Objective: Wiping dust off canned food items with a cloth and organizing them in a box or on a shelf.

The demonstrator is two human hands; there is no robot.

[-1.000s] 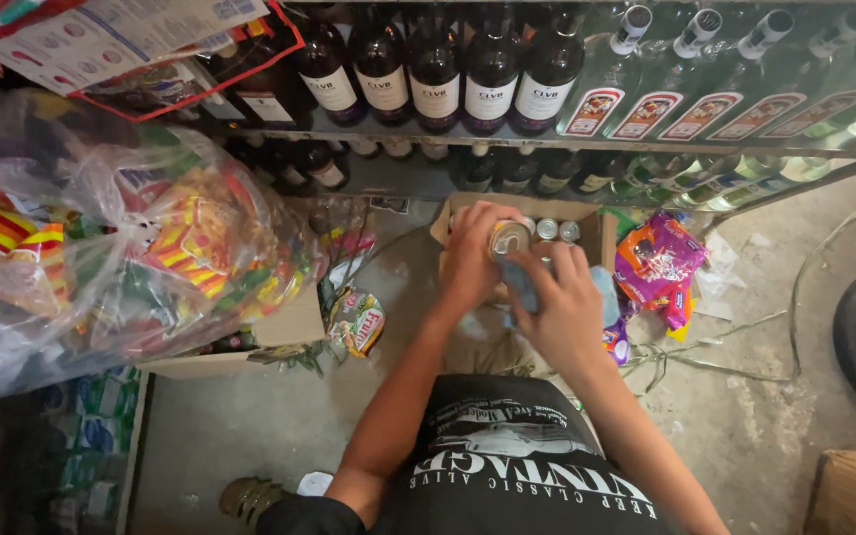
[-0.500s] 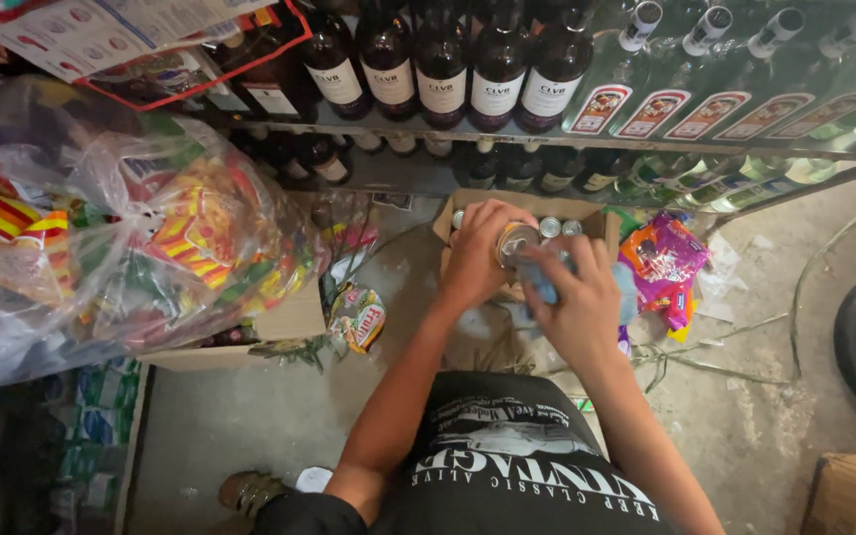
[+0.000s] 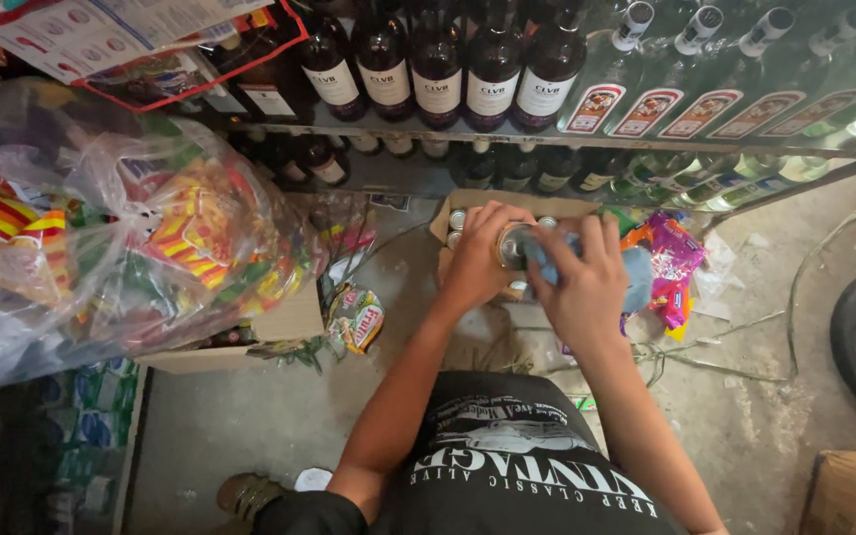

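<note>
Compared with one second before, the hands had hardly moved; only the right hand had slid a little more over the top of the can, so the wiping seemed to be continuing. The left hand was closed around the can's side. The right hand's fingers pressed a blue cloth on its lid. The can was held just above the cardboard box of cans, below the bottle shelf.
</note>
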